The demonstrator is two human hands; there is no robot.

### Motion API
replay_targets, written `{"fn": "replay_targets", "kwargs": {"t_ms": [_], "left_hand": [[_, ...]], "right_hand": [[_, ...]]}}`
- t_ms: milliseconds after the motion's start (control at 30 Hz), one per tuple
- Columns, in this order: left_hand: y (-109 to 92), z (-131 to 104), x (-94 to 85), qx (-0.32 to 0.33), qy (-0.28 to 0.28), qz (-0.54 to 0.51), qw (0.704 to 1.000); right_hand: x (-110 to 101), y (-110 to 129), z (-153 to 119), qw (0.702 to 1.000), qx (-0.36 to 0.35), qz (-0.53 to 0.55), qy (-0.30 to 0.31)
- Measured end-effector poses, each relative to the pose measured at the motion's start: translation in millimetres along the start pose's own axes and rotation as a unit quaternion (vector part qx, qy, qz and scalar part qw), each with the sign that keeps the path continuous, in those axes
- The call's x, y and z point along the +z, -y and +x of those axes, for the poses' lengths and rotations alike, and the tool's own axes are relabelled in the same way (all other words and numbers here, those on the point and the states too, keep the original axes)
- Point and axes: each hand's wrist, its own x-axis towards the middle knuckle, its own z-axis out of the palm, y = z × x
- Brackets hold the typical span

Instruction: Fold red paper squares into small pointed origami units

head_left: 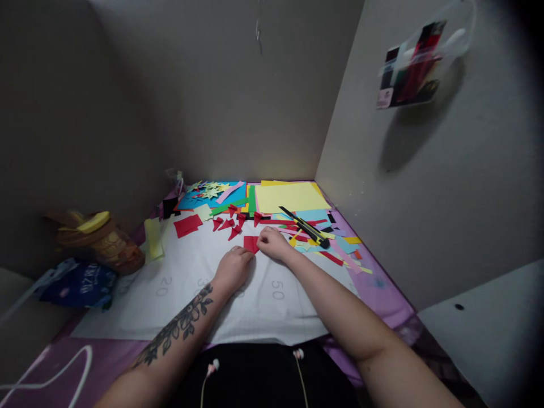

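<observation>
A small red paper piece (250, 242) with a crease lies on the white sheet in front of me, between my hands. My left hand (233, 268) has its fingers together on the paper's lower edge. My right hand (273, 243) pinches the paper's right side, hiding that part. Just beyond, several folded red paper shapes (234, 231) lie scattered. Flat red paper squares (187, 225) rest to the left. A yellow-and-black utility knife (306, 228) lies on paper strips to the right of my right hand.
Pale yellow sheets (292, 198) lie at the back, beside a blue sheet (212, 196) with yellow paper stars. Coloured scraps (340, 252) spread at right. A brown cup (102, 241) and a blue packet (79, 283) stand at left. Walls enclose the table; a clear pouch (410, 68) hangs at right.
</observation>
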Motion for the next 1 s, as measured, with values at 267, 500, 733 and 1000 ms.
{"fn": "replay_targets", "kwargs": {"t_ms": [267, 500, 733, 1000], "left_hand": [[-1.8, 0.2, 1.1, -0.004, 0.011, 0.047, 0.999], [-2.2, 0.0, 0.0, -0.002, 0.017, 0.052, 0.999], [-2.3, -0.1, 0.5, -0.016, 0.017, 0.047, 0.999], [-6.7, 1.7, -3.0, -0.025, 0.036, 0.058, 0.997]], "right_hand": [[0.1, 6.9, 0.5, 1.0, 0.021, -0.02, -0.004], [5.9, 4.3, 1.7, 0.999, 0.021, -0.047, -0.011], [2.7, 6.0, 0.6, 0.999, 0.019, -0.042, 0.0], [3.5, 6.6, 0.7, 0.998, 0.032, -0.059, 0.004]]}}
